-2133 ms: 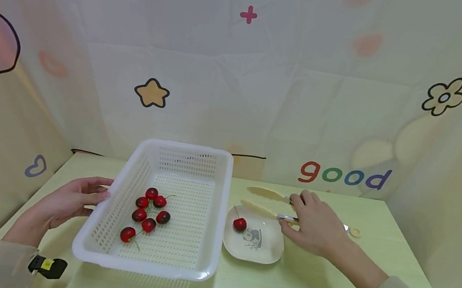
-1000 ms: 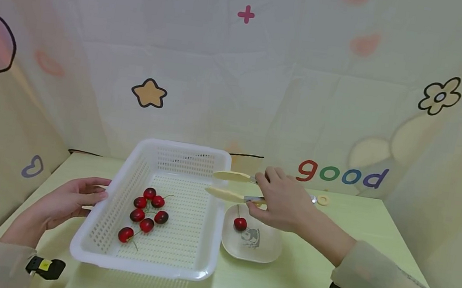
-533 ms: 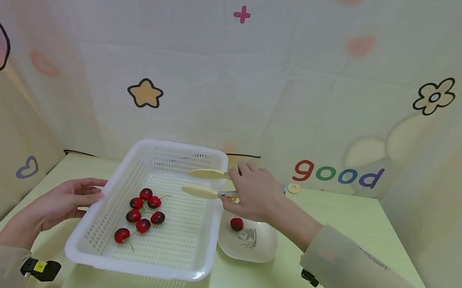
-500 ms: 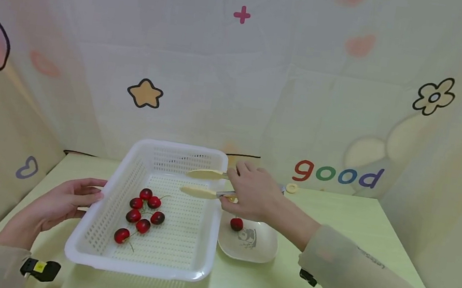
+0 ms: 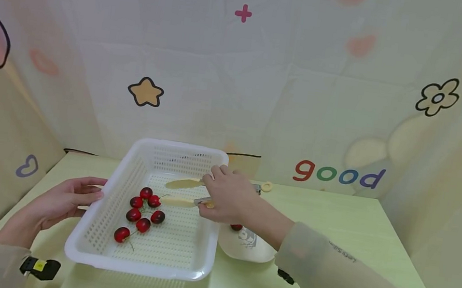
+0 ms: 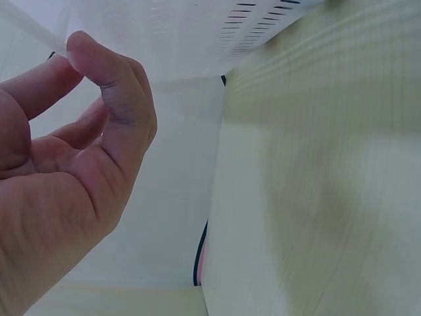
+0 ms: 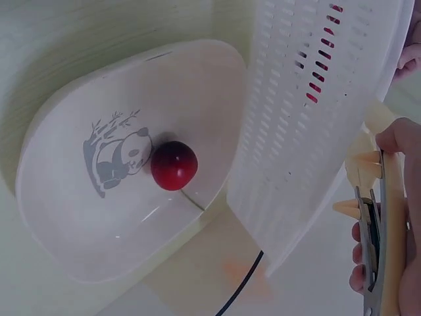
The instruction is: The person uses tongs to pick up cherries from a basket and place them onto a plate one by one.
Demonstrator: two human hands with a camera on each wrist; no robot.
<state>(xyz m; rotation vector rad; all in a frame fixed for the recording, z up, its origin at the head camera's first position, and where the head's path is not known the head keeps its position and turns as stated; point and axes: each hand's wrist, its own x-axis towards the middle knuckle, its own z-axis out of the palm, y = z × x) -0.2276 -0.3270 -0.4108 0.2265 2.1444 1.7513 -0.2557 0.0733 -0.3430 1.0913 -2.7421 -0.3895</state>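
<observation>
Tabletop (image 5: 355, 233): seven cherries (image 5: 143, 225) in basket (image 5: 136, 266), one (image 7: 174, 166) on plate (image 5: 245, 252). Right grip (image 5: 230, 196) holds tongs (image 5: 179, 202); left grip (image 5: 66, 198), basket.

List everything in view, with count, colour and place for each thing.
Table: 1, pale yellow-green, lower foreground
Cloth: piece count unclear, pale with prints, behind and beside the table
Plate: 1, white with grey panda, on the table
Basket: 1, white, left of the plate
Cherries: 8, dark red, seven in the basket, one on the plate
Tongs: 1, cream and silver, reaching over the basket
Sleeves: 2, pale beige, lower left and lower right
Left hand: 1, bare, gripping the basket's left rim
Right hand: 1, bare, holding the tongs
</observation>
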